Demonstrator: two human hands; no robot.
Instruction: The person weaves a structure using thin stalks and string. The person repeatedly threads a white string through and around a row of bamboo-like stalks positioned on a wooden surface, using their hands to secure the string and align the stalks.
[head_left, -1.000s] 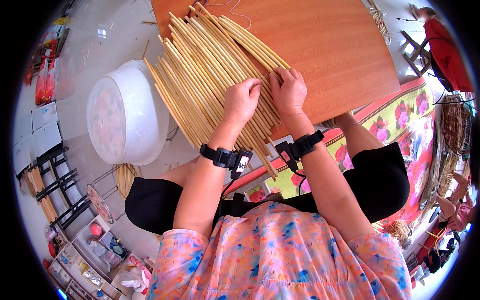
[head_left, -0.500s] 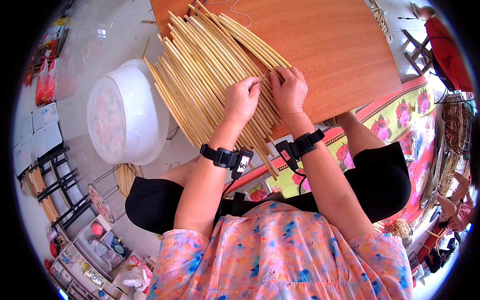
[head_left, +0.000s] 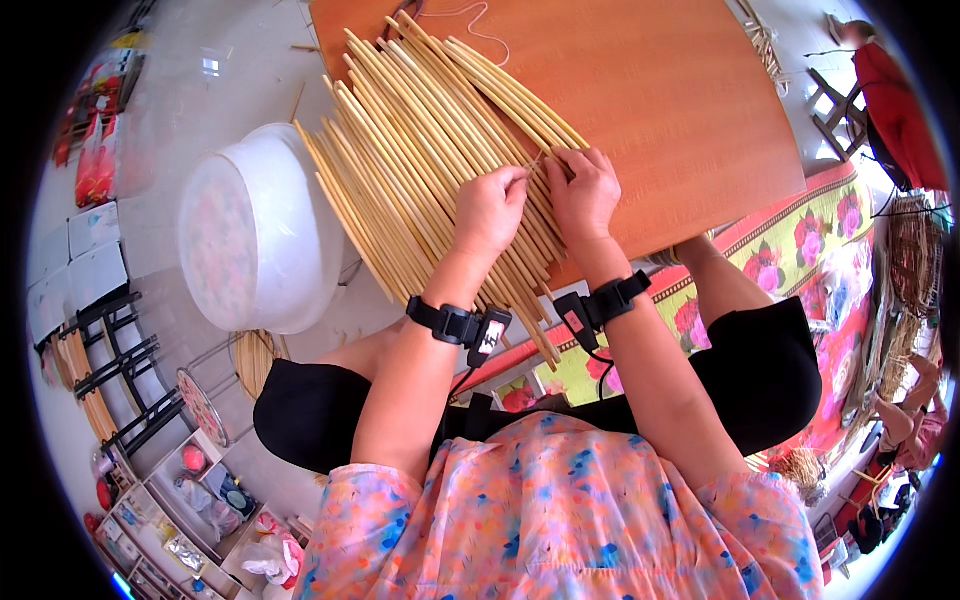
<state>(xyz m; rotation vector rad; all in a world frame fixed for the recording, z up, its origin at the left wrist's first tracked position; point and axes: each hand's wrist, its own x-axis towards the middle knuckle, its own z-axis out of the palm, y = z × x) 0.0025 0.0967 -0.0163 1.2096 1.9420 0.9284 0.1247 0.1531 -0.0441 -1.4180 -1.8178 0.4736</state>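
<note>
A fan of several long pale bamboo sticks (head_left: 420,150) lies across the near edge of an orange-brown wooden table (head_left: 660,110). My left hand (head_left: 488,208) rests on the sticks with its fingers pinched on a thin string near the middle of the bundle. My right hand (head_left: 583,192) lies beside it, fingers curled over the sticks and touching the same string. Both wrists wear black bands with small devices. A loose pale cord (head_left: 470,22) lies on the table at the far end of the sticks.
A large white round tub (head_left: 255,235) stands on the floor to the left. Dark stools and racks (head_left: 100,350) sit at the far left. A red floral cloth (head_left: 800,250) hangs at the right. Another person in red (head_left: 895,95) is at the upper right.
Both hands have stayed on the stick bundle. The fingers of both hands have shifted slightly toward each other at the string.
</note>
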